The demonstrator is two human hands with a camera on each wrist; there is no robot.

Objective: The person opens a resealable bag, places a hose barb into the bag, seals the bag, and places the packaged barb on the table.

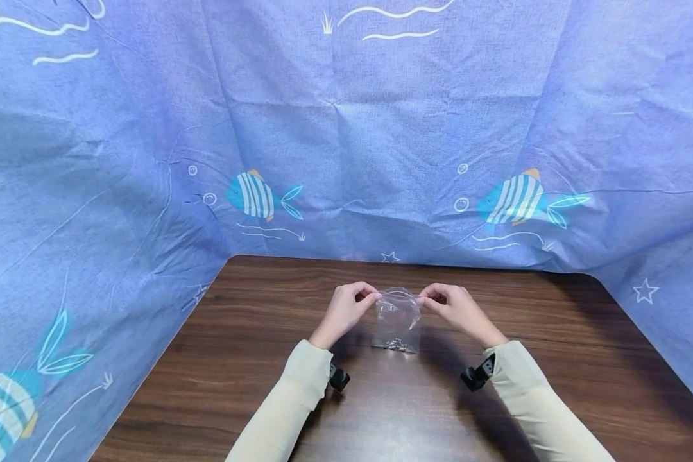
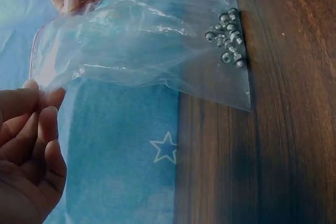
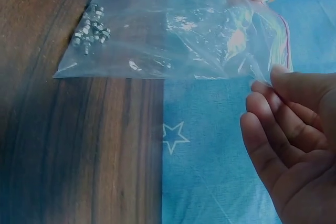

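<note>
A clear zip-lock bag (image 1: 399, 319) hangs upright between both hands over the table, its mouth at the top bowed slightly apart. Several small shiny metal screws or nuts (image 2: 226, 38) lie gathered at its bottom; their exact kind I cannot tell. My left hand (image 1: 348, 306) pinches the left top corner between thumb and index finger. At the opposite top corner, my right hand (image 1: 453, 308) pinches the plastic the same way. A red line (image 3: 286, 40) runs along the bag's mouth in both wrist views.
Dark brown wood-grain table (image 1: 219, 378) spreads under the hands. Behind it and at both sides hangs a blue cloth (image 1: 381, 160) printed with fish and stars. A small black camera (image 1: 339, 377) is strapped to the left wrist, another black camera (image 1: 475, 377) to the right.
</note>
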